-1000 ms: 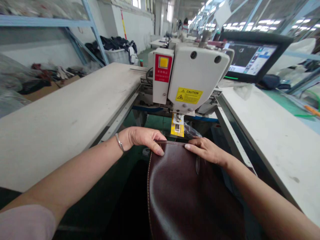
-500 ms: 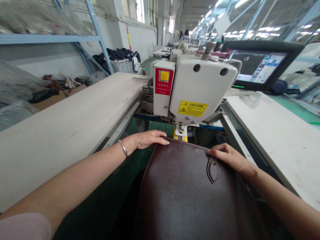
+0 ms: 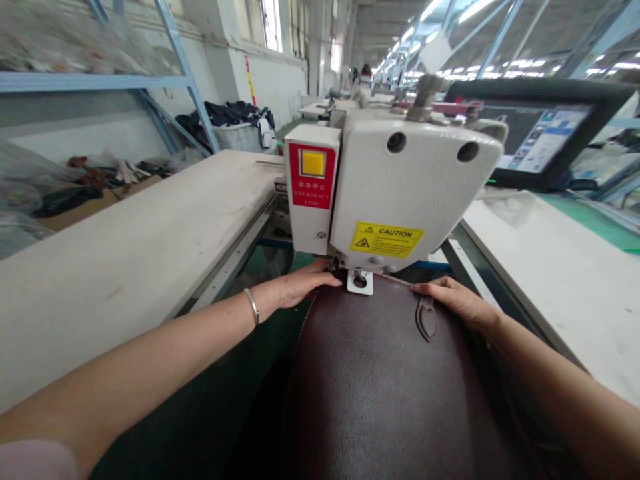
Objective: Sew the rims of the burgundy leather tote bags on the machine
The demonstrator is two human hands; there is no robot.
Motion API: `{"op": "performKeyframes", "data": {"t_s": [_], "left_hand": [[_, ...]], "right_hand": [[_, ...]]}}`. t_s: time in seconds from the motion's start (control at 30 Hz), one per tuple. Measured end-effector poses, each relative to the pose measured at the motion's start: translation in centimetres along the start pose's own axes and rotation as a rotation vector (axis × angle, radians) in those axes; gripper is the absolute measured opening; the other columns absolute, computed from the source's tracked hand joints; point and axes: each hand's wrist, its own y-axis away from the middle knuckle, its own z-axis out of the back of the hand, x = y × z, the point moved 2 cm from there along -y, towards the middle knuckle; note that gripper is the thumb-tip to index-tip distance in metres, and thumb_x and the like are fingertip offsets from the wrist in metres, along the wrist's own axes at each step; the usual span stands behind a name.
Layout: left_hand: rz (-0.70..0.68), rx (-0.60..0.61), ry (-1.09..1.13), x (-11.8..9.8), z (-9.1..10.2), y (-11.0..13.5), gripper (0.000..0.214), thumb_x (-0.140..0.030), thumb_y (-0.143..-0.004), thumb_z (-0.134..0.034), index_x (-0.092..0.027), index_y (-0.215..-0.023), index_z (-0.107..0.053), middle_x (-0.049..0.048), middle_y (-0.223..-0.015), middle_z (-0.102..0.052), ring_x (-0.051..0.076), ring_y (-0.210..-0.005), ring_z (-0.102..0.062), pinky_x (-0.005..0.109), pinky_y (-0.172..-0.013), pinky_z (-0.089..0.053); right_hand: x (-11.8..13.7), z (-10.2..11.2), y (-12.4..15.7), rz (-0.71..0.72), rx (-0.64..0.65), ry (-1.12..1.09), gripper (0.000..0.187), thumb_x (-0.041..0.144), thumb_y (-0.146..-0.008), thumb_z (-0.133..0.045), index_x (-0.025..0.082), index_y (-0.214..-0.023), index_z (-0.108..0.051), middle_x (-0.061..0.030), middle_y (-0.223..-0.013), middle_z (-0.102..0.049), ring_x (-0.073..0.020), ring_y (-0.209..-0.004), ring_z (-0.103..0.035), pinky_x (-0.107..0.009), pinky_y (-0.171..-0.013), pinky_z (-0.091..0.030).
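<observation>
Both hands lie flat and open on the dark leather piece (image 3: 380, 380). The left hand (image 3: 300, 285) and the right hand (image 3: 457, 301) press its far edge, which sits under the sewing machine head (image 3: 400, 187).

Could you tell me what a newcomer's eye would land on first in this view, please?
First, the big white sewing machine head at centre, with its red emergency-stop panel and yellow caution label. Just below it, the dark brown leather piece fills the lower middle, with the left hand and the right hand flat on its far edge under the machine.
</observation>
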Motion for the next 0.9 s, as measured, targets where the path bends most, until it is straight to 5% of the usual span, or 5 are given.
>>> {"op": "performKeyframes", "data": {"t_s": [0.37, 0.9], "left_hand": [[-0.119, 0.071, -0.048, -0.68, -0.36, 0.03, 0.036, -0.021, -0.078, -0.065, -0.018, -0.114, -0.071, 0.0068, -0.124, -0.069, 0.028, -0.124, -0.056, 0.049, -0.117, -0.025], [-0.055, 0.057, -0.059, -0.49, 0.09, 0.32, 0.036, -0.020, -0.077, -0.065, -0.017, -0.112, -0.071, 0.0081, -0.118, -0.070, 0.028, -0.122, -0.056, 0.047, -0.115, -0.028]], "right_hand": [[0.19, 0.36, -0.45, -0.006, 0.015, -0.015, 0.053, 0.065, -0.063, -0.080, 0.016, -0.057, -0.060, -0.0012, -0.049, -0.056, -0.0094, -0.040, -0.042, -0.023, -0.042, -0.031], [0.39, 0.32, -0.56, -0.001, -0.007, -0.043, 0.057, 0.062, -0.061, -0.082, 0.018, -0.048, -0.048, 0.0014, -0.044, -0.046, -0.0080, -0.038, -0.034, -0.025, -0.043, -0.022]]}}
